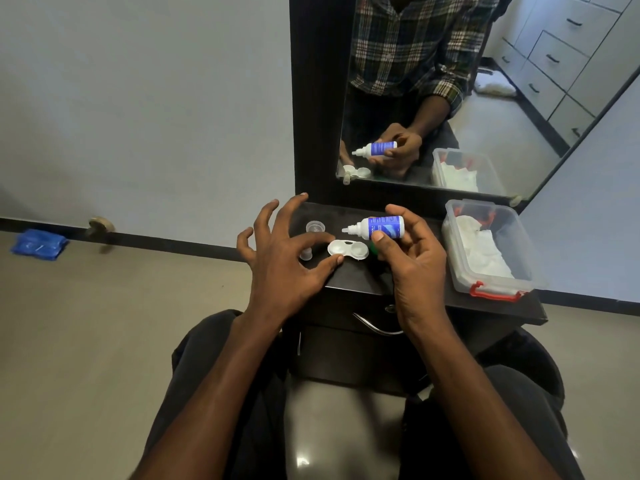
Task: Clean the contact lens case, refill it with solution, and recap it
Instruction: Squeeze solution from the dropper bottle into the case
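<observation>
Above the dark table [363, 285], a small solution bottle [379, 227] is held sideways by the right hand [414, 258], its white tip pointed left. The left hand [282, 252] is spread wide, and nothing is held in it. The white lens case [348, 249] is seen lying open between the hands, just beside the left thumb. A clear box [491, 251] is set to the right.

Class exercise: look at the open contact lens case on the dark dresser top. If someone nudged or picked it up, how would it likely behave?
The contact lens case looks like thin white plastic, so probably light and stiff. It lies flat and low on the dresser top, so it would likely slide, not tip or roll. With both wells uncapped, any liquid inside could spill if tilted.
</observation>
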